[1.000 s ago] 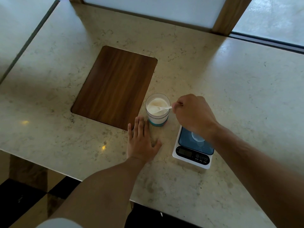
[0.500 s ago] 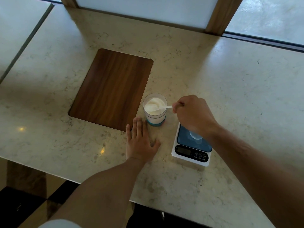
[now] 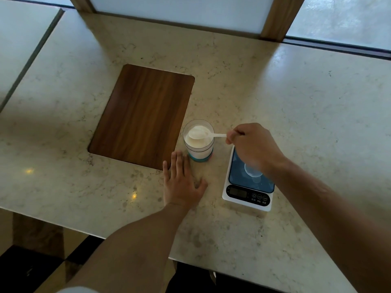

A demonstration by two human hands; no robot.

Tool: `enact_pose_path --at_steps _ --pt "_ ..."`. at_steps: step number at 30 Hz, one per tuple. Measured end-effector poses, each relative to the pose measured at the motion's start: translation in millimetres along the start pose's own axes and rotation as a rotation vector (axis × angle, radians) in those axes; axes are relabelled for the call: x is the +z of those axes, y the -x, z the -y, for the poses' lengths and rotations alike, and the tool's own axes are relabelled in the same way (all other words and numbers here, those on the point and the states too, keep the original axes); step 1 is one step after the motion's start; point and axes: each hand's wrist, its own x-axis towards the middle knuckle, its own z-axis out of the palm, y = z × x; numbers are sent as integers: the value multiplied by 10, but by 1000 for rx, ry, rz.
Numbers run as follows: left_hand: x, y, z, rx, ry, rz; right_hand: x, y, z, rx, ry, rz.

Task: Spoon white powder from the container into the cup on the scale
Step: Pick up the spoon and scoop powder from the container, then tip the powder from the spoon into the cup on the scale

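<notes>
Spoon [image 3: 203, 135], pinched by right hand [image 3: 251, 148], now lifted from container [image 3: 198, 142]; left hand [image 3: 182, 182] stays flat.

A pale marble-like table [image 3: 296, 106] fills most of the view. A dark wooden board [image 3: 141, 115] with rounded corners lies on its left part. At the far edge stand two wooden posts [image 3: 275, 17] beside white panels [image 3: 175, 11].

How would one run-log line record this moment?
right hand: holds spoon over container | left hand: flat on table | cup: on scale
</notes>
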Motion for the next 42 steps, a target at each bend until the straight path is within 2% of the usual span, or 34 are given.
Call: enact_pose_path --at_steps 17,32,42 --pt "7 2 -7 -2 8 -15 -55 115 -131 4 -150 -44" --pt "-17 5 -10 -11 19 9 -318 271 -438 2 -158 -119" --pt "15 0 4 -17 18 -11 -382 408 -672 70 -198 -125"
